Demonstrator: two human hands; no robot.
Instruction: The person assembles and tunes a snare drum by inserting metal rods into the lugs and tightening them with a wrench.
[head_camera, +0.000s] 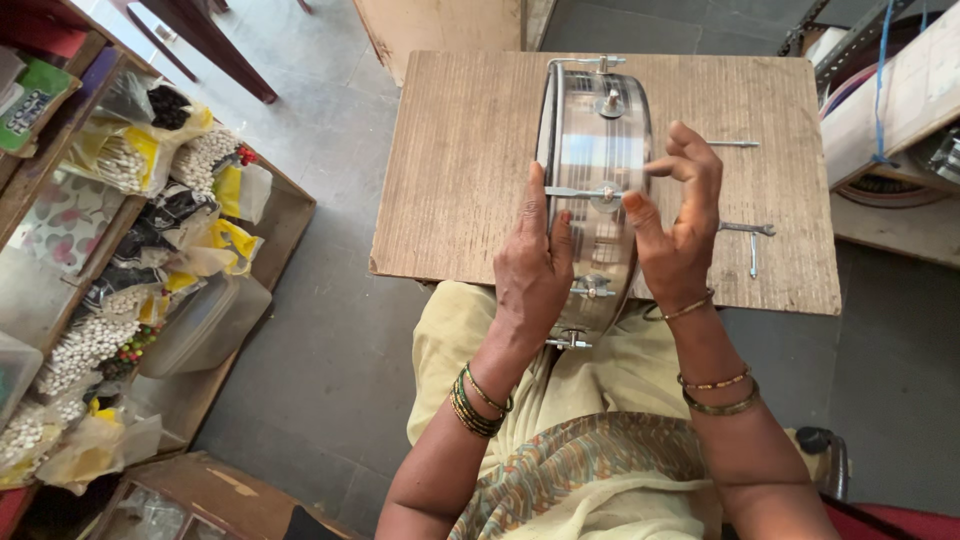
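Over at 9 o'clock there's a wooden shelf (290, 205) stuffed with clear bags (100, 340), most holding small white beads or sticks, a few with yellow bits and some dark stuff, can't tell exactly what. A cloudy plastic tub (205, 325) with a lid sits on the lower part of the shelf, contents not visible. At 6 o'clock, low left of the lap, a wooden box (215, 490) pokes into view with something in clear wrap inside. The main thing is a shiny metal drum (600, 150), a shallow round frame standing on its edge on the board (460, 160), bottom of it dipping toward the lap, right around dead centre. Its polished side band has tuning lugs spaced along it, with a bracket at the 12 o'clock end. Left hand (533, 275) is wrapped on the drum's near rim, fingers flat along the edge, gripping it steady. Right hand (680, 225) has thumb and fingers pinched on a rod (585, 192) that runs across the band at a lug. At 3 o'clock on the board lie a spare rod (735, 144) and a small metal key (750, 232).
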